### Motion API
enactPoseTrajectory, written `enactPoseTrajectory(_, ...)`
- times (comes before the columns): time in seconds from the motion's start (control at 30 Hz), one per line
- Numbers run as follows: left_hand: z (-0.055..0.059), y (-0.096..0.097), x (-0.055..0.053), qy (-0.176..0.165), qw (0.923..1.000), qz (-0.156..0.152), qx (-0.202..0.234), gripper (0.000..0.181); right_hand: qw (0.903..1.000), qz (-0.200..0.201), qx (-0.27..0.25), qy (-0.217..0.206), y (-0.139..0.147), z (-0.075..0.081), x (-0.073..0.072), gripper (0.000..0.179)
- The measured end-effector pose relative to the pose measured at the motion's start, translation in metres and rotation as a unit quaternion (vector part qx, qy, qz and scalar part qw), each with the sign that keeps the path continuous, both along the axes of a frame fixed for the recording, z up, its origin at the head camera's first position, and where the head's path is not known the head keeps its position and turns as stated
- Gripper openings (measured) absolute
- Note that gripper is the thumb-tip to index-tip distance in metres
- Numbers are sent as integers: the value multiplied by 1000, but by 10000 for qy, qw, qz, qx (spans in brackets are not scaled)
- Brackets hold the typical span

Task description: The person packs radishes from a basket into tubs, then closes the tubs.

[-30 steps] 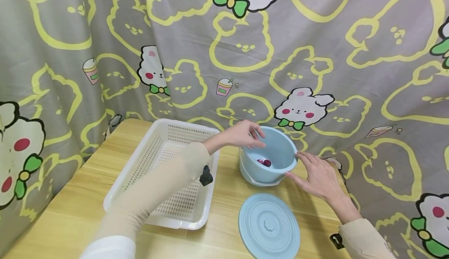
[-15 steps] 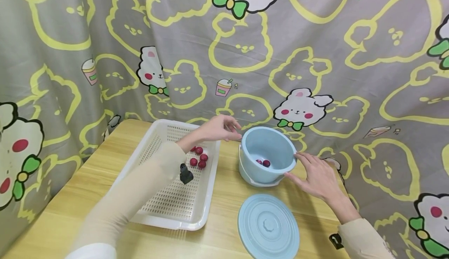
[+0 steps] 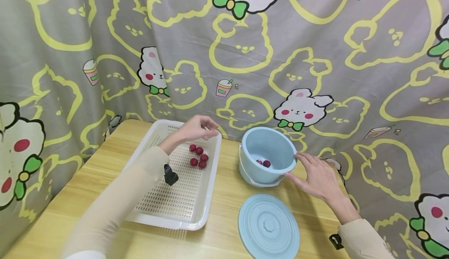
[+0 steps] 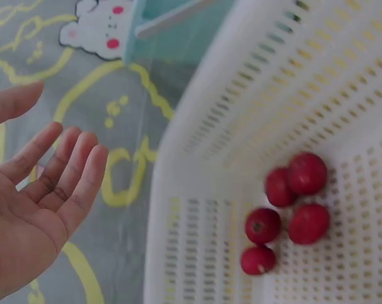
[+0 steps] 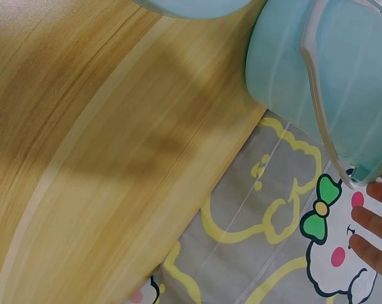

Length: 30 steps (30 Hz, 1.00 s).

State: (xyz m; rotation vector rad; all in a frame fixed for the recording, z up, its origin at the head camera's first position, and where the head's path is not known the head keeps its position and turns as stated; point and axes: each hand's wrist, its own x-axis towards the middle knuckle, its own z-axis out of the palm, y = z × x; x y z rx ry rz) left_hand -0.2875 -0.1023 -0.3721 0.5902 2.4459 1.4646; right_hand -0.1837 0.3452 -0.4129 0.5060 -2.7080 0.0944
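My left hand point(image 3: 197, 128) hovers over the far right part of the white perforated basket point(image 3: 209, 196), holding nothing. In the left wrist view its fingers point(image 4: 83, 183) are loosely bent and spread from the thumb. Several small, round, red radish-like pieces point(image 4: 309, 223) lie grouped on the basket floor. On the right stands a light blue bucket point(image 3: 261, 175), with dark red round pieces point(image 3: 266, 163) at its bottom. My right hand point(image 3: 317, 175) touches the bucket's right rim with extended fingers and thumb. The right wrist view shows those fingers point(image 5: 371, 225) beside the bucket wall.
A round blue lid point(image 3: 269, 226) lies flat on the wooden table point(image 3: 224, 239) in front of the bucket. The bucket's pale handle point(image 5: 317, 95) hangs down its side. A patterned grey curtain point(image 3: 196, 37) rises right behind the table's back edge.
My left hand has moved left, from over the bucket's opening to above the basket, and the red pieces in the basket have come into view. The right hand stays at the bucket rim.
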Motion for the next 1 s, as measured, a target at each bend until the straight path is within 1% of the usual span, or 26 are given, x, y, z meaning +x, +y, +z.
enactPoseTrajectory(0.17, -13, -14, -2, -155, 9997, 186, -59, 41, 10000, 24, 24, 77, 1, -1, -1, 76)
enactPoseTrajectory(0.3, -27, -25, -7, -324, 9990, 289, -114, 41, 9999, 45, 43, 116, 2, -2, -1, 76)
enactPoseTrajectory(0.37, -34, -30, -9, -384, 9985, 318, -211, 42, 9999, 31, 42, 103, 2, -3, -1, 76)
enactPoseTrajectory(0.6, -58, -44, -10, -598, 9961, 451, -466, 40, 10000, 14, 35, 62, 3, -4, -1, 77)
enactPoseTrajectory(0.73, -70, -49, -9, -763, 9949, 444, -493, 46, 10000, 21, 30, 70, 2, -3, -1, 77)
enactPoseTrajectory(0.87, -77, -53, -7, -851, 9943, 388, -514, 48, 10000, 26, 29, 75, 2, -3, -1, 76)
enactPoseTrajectory(1.0, -84, -54, -7, -872, 9940, 315, -587, 46, 9999, 31, 30, 94, 1, -3, -1, 76)
